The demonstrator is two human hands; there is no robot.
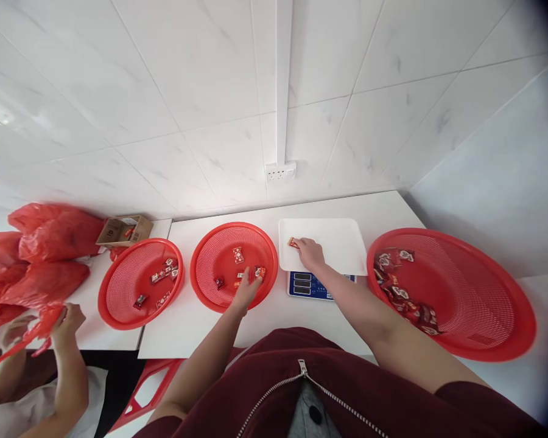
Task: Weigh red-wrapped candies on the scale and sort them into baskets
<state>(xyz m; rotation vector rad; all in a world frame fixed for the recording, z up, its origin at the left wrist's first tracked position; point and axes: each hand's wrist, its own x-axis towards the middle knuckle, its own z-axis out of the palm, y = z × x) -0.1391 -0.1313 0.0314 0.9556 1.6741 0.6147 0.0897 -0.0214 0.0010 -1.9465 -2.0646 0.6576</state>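
Note:
My right hand (311, 254) is closed with a small red and gold wrapped packet (293, 243) at its fingertips, over the left part of the white scale pan (338, 240). The weighing scale's blue display panel (301, 284) shows below the pan, partly behind my forearm. Inside the middle red basket (210, 240), my left hand (248, 288) reaches with thumb and fingers apart. Beside those fingers lies a red wrapped packet (260, 271). Another packet (238, 255) and a dark red one (219, 282) rest elsewhere in the basket.
A large red basket (493, 304) at right holds several dark red packets (399, 292). Another red basket (119, 292) with several packets stands left, near a cardboard box (124, 230) and red plastic bags (55, 243). At far left, another person's hands (66, 319) handle a red bag.

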